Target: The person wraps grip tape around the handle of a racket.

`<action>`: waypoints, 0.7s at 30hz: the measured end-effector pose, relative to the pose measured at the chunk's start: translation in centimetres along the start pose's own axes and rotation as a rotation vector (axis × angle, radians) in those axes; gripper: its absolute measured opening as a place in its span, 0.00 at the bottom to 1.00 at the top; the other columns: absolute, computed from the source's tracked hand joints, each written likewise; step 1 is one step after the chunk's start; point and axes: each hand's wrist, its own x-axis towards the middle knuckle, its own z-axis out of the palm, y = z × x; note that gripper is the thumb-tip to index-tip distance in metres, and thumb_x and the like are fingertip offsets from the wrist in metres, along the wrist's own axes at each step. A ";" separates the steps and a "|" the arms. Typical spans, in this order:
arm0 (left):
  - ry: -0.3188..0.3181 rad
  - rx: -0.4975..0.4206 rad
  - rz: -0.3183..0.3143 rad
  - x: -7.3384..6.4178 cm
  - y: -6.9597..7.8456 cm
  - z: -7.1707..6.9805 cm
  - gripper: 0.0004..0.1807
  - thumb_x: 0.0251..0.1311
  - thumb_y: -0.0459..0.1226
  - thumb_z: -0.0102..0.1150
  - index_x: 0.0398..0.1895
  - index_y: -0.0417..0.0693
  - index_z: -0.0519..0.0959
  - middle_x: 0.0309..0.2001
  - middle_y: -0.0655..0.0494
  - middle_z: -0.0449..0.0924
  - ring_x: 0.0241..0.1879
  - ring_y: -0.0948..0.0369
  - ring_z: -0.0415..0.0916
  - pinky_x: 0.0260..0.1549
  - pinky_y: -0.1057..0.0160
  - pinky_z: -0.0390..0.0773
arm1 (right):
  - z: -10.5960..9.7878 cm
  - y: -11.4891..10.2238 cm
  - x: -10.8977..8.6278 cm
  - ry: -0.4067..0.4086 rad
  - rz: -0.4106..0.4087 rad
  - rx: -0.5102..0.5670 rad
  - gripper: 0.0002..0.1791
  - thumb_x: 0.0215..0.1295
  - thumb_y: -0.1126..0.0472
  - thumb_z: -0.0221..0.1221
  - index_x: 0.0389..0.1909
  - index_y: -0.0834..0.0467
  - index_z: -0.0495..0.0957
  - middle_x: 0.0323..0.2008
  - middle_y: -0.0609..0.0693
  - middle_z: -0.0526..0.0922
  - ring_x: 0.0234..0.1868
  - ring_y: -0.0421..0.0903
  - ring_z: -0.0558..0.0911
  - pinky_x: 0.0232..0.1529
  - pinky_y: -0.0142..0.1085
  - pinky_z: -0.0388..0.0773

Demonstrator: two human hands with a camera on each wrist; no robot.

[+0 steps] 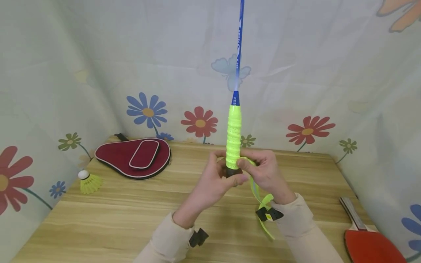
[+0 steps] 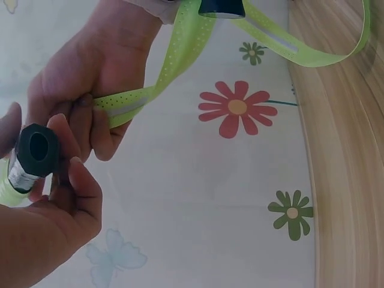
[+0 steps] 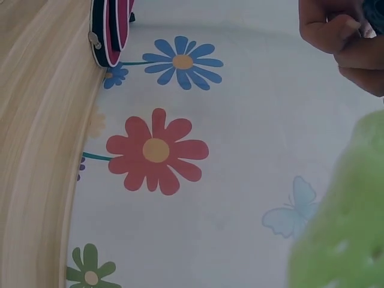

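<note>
A badminton racket stands upright over the table, its blue shaft (image 1: 239,44) running out of the top of the head view. Bright yellow-green overgrip tape (image 1: 234,131) winds round its handle, with the black butt end (image 2: 51,151) bare. My left hand (image 1: 210,179) holds the handle at the butt, thumb and fingers about it. Close on the other side, my right hand (image 1: 268,173) pinches the tape near the bottom turns. A loose tape tail (image 1: 254,188) hangs from that hand past the wrist. In the right wrist view, a blurred stretch of green tape (image 3: 342,228) fills the lower right corner.
On the wooden table (image 1: 148,219), a dark red paddle case (image 1: 115,153) lies at the back left. Nearby is a yellow shuttlecock (image 1: 90,183). A red table tennis paddle (image 1: 373,246) lies at the front right. Flowered cloth (image 1: 184,73) hangs around the table.
</note>
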 end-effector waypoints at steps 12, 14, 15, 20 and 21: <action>0.208 0.209 -0.011 0.2 -0.6 0.0 0.22 0.53 0.40 0.73 0.42 0.41 0.70 0.35 0.50 0.80 0.32 0.56 0.80 0.31 0.58 0.79 | -0.4 -0.1 -0.2 0.053 0.016 -0.031 0.14 0.60 0.67 0.66 0.43 0.73 0.82 0.39 0.54 0.87 0.29 0.41 0.81 0.31 0.33 0.82; 0.201 0.214 0.005 0.2 -0.6 0.0 0.21 0.53 0.39 0.72 0.41 0.41 0.71 0.35 0.50 0.81 0.31 0.56 0.80 0.31 0.58 0.80 | -0.6 -0.2 -0.2 0.038 0.029 -0.026 0.16 0.60 0.65 0.66 0.44 0.73 0.81 0.40 0.54 0.87 0.28 0.41 0.80 0.30 0.32 0.81; 0.196 0.221 0.017 0.2 -0.6 0.0 0.20 0.53 0.39 0.72 0.41 0.41 0.71 0.35 0.51 0.81 0.31 0.57 0.80 0.31 0.59 0.79 | -0.7 -0.2 -0.2 0.029 0.034 -0.022 0.16 0.60 0.65 0.67 0.44 0.74 0.81 0.40 0.54 0.87 0.27 0.41 0.80 0.29 0.31 0.80; 0.167 0.245 0.057 0.2 -0.6 -0.1 0.18 0.54 0.39 0.71 0.40 0.41 0.73 0.34 0.52 0.82 0.33 0.57 0.80 0.31 0.59 0.78 | -1.1 -0.5 -0.1 0.001 0.059 -0.004 0.17 0.59 0.65 0.67 0.44 0.74 0.81 0.41 0.54 0.86 0.30 0.42 0.82 0.31 0.32 0.81; 0.164 0.247 0.059 0.2 -0.6 -0.1 0.18 0.55 0.39 0.71 0.40 0.41 0.73 0.34 0.52 0.83 0.33 0.57 0.80 0.31 0.59 0.78 | -1.1 -0.6 0.0 -0.004 0.064 -0.001 0.17 0.59 0.66 0.67 0.44 0.74 0.81 0.41 0.55 0.86 0.32 0.42 0.84 0.33 0.34 0.82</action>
